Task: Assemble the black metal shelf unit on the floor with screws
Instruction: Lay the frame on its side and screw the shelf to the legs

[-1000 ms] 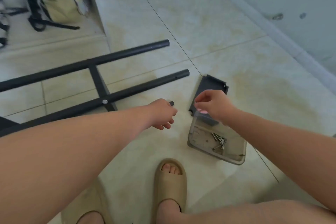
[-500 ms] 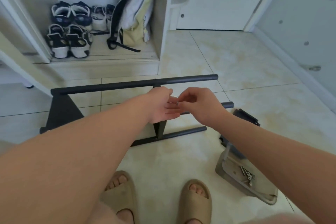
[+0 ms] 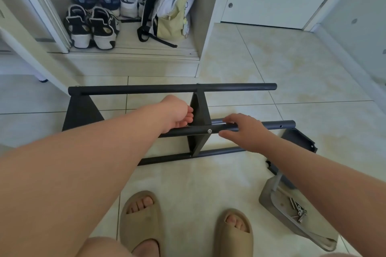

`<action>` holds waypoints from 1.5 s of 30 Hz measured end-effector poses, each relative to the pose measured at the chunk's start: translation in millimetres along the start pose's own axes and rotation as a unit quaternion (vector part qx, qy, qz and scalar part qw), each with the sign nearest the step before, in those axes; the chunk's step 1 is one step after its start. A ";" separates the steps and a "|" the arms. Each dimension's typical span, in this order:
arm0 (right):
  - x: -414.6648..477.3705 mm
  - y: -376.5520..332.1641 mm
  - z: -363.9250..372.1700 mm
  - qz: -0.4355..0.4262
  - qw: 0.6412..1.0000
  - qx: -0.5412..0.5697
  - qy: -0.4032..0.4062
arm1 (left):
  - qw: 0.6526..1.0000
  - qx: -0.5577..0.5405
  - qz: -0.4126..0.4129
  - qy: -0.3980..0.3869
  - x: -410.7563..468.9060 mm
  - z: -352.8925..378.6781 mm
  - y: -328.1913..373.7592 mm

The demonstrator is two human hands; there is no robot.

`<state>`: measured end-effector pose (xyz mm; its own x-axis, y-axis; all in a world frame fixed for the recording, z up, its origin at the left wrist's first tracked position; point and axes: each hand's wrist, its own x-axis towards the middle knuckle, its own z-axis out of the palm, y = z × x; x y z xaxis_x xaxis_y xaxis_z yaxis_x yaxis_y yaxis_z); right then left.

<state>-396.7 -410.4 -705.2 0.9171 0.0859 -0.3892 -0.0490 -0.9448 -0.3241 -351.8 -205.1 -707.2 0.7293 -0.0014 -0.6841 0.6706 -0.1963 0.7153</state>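
The black shelf frame [image 3: 173, 89] lies on its side on the tiled floor [image 3: 271, 58], with its far tube beyond both grips. The right grip [image 3: 244, 131] is wrapped over the near raised tube [image 3: 277, 125], fingers behind it and thumb in front. It sits just right of a silver screw head [image 3: 209, 131] where that tube meets the upright cross panel [image 3: 199, 110]. The left grip [image 3: 177, 113] sits just left of that panel with its fingers curled. Whether they pinch anything is hidden, so I cannot tell its state. Behind the right forearm lies a loose black panel [image 3: 298, 139], partly covered. Nearer the person than the right grip, a grey tray [image 3: 269, 196] holds loose screws [image 3: 298, 209], one edge hidden by the same forearm.
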 end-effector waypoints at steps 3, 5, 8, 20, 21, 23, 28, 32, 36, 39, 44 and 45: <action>8.2 5.5 0.4 -0.003 0.998 -0.048 -0.029 | 0.987 0.136 0.088 0.018 14.4 2.2 -8.3; 14.4 7.2 1.7 -0.009 0.999 -0.035 -0.033 | 0.970 0.215 0.113 -0.015 19.3 5.9 -11.9; 21.9 8.9 9.0 -0.028 0.999 -0.019 -0.015 | 0.936 0.322 0.132 -0.057 27.6 16.5 -10.4; -3.8 2.9 22.8 0.010 0.999 -0.022 -0.031 | 0.912 0.353 0.062 -0.202 28.0 24.3 -16.5; -8.5 3.4 22.9 0.013 0.999 -0.029 -0.042 | 0.913 0.341 0.049 -0.220 27.1 26.0 -19.6; -17.1 6.3 23.1 0.017 0.997 -0.041 -0.059 | 0.909 0.338 0.036 -0.242 22.4 30.9 -24.1; -26.9 12.5 26.4 -0.018 0.999 -0.043 -0.014 | 0.906 0.336 0.034 -0.255 11.4 37.7 -26.6; -23.9 15.7 31.0 -0.114 0.989 -0.084 0.053 | 0.915 0.310 0.024 -0.259 7.9 36.7 -25.9; -15.3 23.7 34.3 -0.155 0.983 -0.093 0.024 | 0.915 0.305 0.028 -0.262 5.9 36.1 -24.8; -9.6 24.4 36.5 -0.168 0.982 -0.089 0.014 | 0.915 0.300 0.024 -0.267 6.5 35.4 -24.3; -2.5 34.8 37.9 -0.210 0.963 -0.164 0.026 | 0.915 0.285 0.013 -0.286 9.5 34.1 -26.8; -1.5 36.6 38.9 -0.222 0.959 -0.175 0.026 | 0.913 0.284 0.010 -0.292 10.3 34.3 -28.5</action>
<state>-415.3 -432.8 -750.1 0.8363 0.4964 -0.2326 0.4778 -0.8681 -0.1349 -368.0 -233.1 -739.5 0.4335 -0.5011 -0.7490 0.3587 -0.6665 0.6536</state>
